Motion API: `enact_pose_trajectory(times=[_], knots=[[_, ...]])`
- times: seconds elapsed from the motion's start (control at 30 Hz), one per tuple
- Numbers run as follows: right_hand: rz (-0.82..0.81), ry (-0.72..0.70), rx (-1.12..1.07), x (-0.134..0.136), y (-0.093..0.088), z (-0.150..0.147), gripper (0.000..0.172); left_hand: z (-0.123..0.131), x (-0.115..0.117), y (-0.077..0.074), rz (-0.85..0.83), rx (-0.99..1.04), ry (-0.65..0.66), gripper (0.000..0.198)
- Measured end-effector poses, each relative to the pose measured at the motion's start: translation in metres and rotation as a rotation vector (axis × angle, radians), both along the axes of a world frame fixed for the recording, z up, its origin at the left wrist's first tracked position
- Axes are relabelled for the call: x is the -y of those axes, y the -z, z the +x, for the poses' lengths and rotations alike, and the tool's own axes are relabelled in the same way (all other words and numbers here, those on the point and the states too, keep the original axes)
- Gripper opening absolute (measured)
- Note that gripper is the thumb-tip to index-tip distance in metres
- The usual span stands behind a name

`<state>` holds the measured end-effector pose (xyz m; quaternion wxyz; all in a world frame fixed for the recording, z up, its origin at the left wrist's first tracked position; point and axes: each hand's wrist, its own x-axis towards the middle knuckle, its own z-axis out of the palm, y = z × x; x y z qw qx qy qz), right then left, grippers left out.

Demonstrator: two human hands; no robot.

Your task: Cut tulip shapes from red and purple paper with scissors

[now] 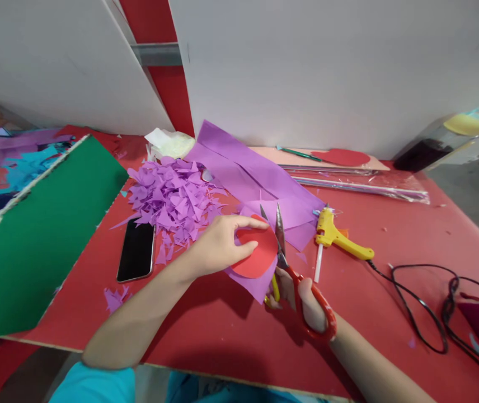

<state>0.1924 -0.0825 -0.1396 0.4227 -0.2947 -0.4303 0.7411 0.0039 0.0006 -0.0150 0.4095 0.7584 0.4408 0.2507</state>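
My left hand point(218, 243) pinches a red paper disc point(258, 254) together with a purple paper sheet point(256, 282) lying under it. My right hand point(306, 299) is closed through the red handles of a pair of scissors point(290, 263). The scissor blades stand apart and point away from me, along the right edge of the disc and purple paper. Both hands hover just above the red table point(369, 313).
A heap of purple paper scraps point(172, 198) and larger purple sheets point(243, 168) lie behind my hands. A black phone point(136, 250) lies left, a yellow glue gun point(336, 236) with black cable point(424, 313) right. A green board point(42, 229) covers the left side.
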Motion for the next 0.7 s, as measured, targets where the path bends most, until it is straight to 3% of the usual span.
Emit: enact_pose_trajectory(times=[0.7], knots=[[-0.016,-0.045,0.049,-0.0023,-0.004,0.0022,0.071,-0.0044,-0.0033,-0.004,0.015,0.003,0.047,0.042]])
